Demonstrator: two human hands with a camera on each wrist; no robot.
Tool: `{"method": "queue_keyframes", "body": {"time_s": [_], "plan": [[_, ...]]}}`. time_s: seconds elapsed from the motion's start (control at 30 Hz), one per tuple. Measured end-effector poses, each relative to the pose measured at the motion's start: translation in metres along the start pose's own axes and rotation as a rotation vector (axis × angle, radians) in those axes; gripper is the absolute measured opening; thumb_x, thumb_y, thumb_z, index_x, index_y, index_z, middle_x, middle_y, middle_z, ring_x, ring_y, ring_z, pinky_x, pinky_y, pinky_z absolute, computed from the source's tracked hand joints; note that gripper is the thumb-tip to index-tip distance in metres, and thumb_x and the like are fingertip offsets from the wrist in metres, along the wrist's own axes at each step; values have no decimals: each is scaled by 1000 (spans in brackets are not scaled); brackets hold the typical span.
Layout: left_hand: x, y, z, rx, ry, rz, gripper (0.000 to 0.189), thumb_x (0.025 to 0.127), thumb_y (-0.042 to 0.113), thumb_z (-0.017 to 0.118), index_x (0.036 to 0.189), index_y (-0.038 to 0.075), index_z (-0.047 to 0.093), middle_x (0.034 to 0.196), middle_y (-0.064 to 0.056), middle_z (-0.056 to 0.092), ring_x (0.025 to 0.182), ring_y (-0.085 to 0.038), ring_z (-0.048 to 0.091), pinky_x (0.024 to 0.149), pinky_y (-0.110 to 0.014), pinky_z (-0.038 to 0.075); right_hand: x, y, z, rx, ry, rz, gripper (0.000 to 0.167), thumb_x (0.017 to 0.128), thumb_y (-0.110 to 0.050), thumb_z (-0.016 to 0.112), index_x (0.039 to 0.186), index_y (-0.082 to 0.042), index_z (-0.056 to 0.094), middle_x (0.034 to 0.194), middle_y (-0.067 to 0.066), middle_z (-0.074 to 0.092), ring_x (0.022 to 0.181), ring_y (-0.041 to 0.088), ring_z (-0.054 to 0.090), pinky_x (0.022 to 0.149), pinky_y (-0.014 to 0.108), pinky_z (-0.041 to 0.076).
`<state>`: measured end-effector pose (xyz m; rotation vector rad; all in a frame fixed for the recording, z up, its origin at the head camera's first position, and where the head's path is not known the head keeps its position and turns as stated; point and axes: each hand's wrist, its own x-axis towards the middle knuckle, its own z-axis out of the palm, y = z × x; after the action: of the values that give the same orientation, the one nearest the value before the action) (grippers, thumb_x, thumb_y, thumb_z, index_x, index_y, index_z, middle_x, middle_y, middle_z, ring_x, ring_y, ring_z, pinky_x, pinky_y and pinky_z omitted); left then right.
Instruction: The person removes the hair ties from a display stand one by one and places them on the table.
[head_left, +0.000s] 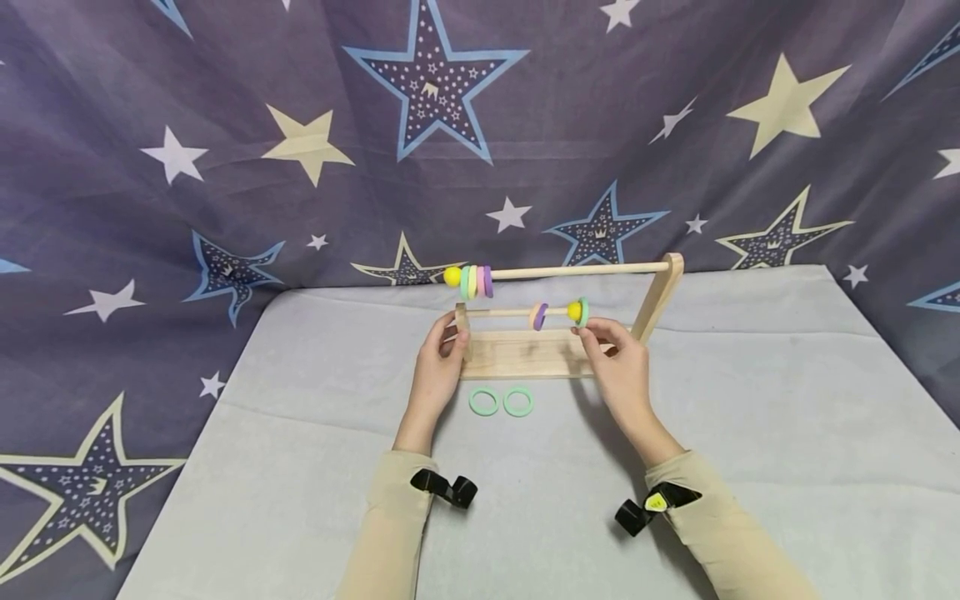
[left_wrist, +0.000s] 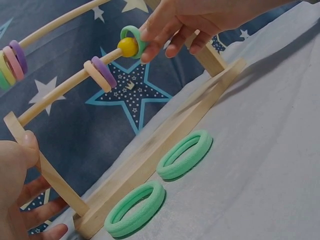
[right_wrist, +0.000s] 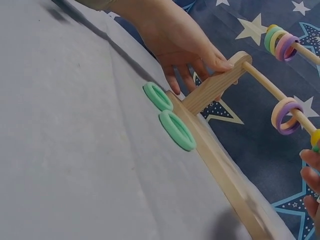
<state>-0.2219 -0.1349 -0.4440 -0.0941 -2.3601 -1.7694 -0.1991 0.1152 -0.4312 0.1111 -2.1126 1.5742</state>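
Starry backdrop [head_left: 465,187] | green ring [head_left: 585,312] | pinched in right fingers [left_wrist: 156,24]

Dark backdrop [head_left: 480,179] printed with stars [head_left: 438,87], pale grey cloth [head_left: 532,492] below

Remotely I see a smooth, matt wooden stand [head_left: 525,354] near the tabletop's [head_left: 247,500] far edge; matt, fabric-like green rings [left_wrist: 142,218]; smooth yellow bead [left_wrist: 128,47]; creased cloth backdrop [head_left: 240,58].
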Motion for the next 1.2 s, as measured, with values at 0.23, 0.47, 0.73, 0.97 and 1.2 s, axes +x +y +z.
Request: {"method": "queue_keyframes", "body": {"time_s": [0.23, 0.47, 0.73, 0.97, 1.2], "plan": [[0, -1, -1, -6, 1, 3, 49, 101, 31, 57, 145, 9, 49, 131, -23, 58, 116, -35, 61, 98, -45, 50, -4, 1, -4, 53, -38, 82, 15, 95, -10, 67, 105, 0, 71, 99, 15, 74, 76, 11, 62, 65, 17, 47], [-2, 0, -1, -5, -5, 4, 49, 102, 30, 57, 145, 8, 49, 131, -23, 58, 116, -35, 61, 98, -44, 50, -7, -3, -8, 39, -104, 147, 12, 93, -6, 68, 102, 2, 69, 98, 17, 73, 76, 11, 63, 62, 16, 49], [-1, -1, -2, 1, -6, -3, 49, 102, 30, 57, 145, 8, 49, 130, -23, 58, 117, -34, 60, 98, -44, 50, -8, 0, -16, -17, -182, 156, 13, 95, -9, 66, 103, 1, 70, 99, 15, 73, 79, 7, 62, 66, 16, 49], [-1, -2, -1, -5, -6, 2, 48, 102, 29, 58, 144, 8, 49, 130, -23, 58, 116, -35, 60, 97, -45, 50, -6, -1, -22, -72, -268, 98, 13, 95, -8, 66, 104, 2, 70, 97, 15, 72, 82, 9, 62, 70, 19, 48], [1, -1, 0, -8, -5, -2, 49, 102, 30, 57, 145, 9, 49, 131, -23, 57, 116, -34, 60, 97, -45, 50, -3, -1, -26, -159, -335, 67, 10, 93, -5, 67, 101, -1, 70, 93, 11, 71, 83, 19, 64, 72, 25, 49]]}}
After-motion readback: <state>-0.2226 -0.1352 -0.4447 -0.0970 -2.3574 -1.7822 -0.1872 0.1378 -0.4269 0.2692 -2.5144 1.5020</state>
